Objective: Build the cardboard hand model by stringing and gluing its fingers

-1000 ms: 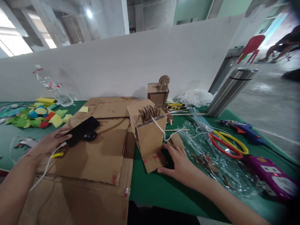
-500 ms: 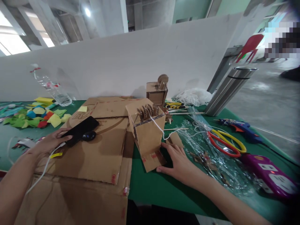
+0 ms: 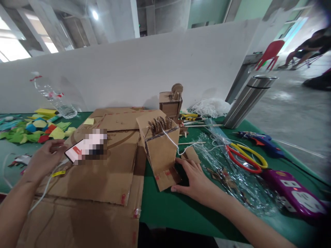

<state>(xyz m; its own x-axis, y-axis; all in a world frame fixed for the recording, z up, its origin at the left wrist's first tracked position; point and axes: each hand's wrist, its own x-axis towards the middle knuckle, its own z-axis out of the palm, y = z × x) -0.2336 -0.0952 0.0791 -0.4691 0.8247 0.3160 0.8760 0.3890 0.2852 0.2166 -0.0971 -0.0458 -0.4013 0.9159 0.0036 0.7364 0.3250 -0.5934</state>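
The cardboard box (image 3: 161, 151) stands tilted near the middle of the green table (image 3: 165, 210), its open top leaning away from the person and its long axis running up and back from a taped foot flap. The right hand (image 3: 195, 179) lies flat on the table just to the right of the box, fingers spread loosely, the fingertips touching the box's lower right edge and foot flap; it grips nothing. Of the two hands it is much the nearer to the box, which lies to its left and slightly beyond it.

A white string (image 3: 178, 146) runs from the cardboard pieces slotted in the top of the box down its right side, to the table just beyond the right hand.

The left hand (image 3: 43, 160) is well to the left of the box, resting on the flat cardboard sheets (image 3: 108, 172). Its fingers curl at the near end of a phone (image 3: 86, 146) that lies on those sheets with a white cable (image 3: 46, 184) trailing from it; I cannot tell whether they close on it.

To the right of the box lie scissors (image 3: 245, 158) on clear wrapping.
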